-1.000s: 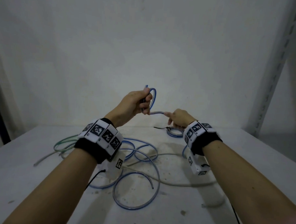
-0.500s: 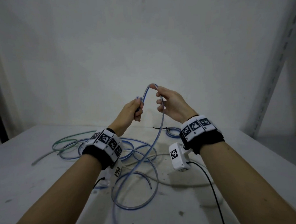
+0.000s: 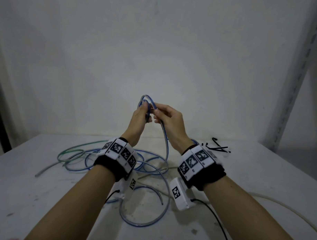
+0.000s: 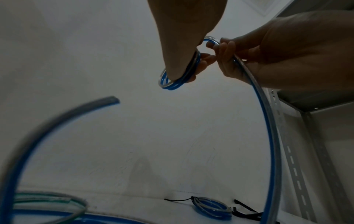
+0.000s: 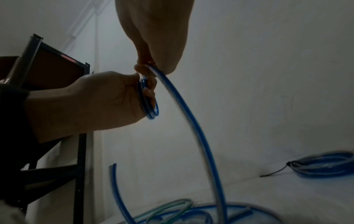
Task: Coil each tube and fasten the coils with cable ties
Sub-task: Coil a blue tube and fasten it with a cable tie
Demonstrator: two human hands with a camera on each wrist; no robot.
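Note:
Both hands are raised above the table, close together. My left hand point(image 3: 143, 113) grips a small coil of blue tube point(image 4: 177, 81) with two or three turns; the same coil point(image 5: 151, 106) shows in the right wrist view. My right hand point(image 3: 165, 118) pinches the blue tube point(image 3: 165, 141) just beside the coil, and the free length hangs down to loose loops point(image 3: 147, 214) on the table. A finished blue coil point(image 4: 211, 209) bound with a black cable tie lies at the back. Spare black cable ties point(image 3: 218, 148) lie behind my right wrist.
A green tube point(image 3: 72, 152) lies in loops at the left of the white table point(image 3: 260, 177). A pale tube point(image 3: 284, 208) trails off to the right. A perforated metal upright point(image 3: 299, 74) stands at the right, a dark shelf frame point(image 5: 80, 151) at the left.
My right hand has come down from its raised position and brought the tube against my left hand, adding another turn to the small coil held there.

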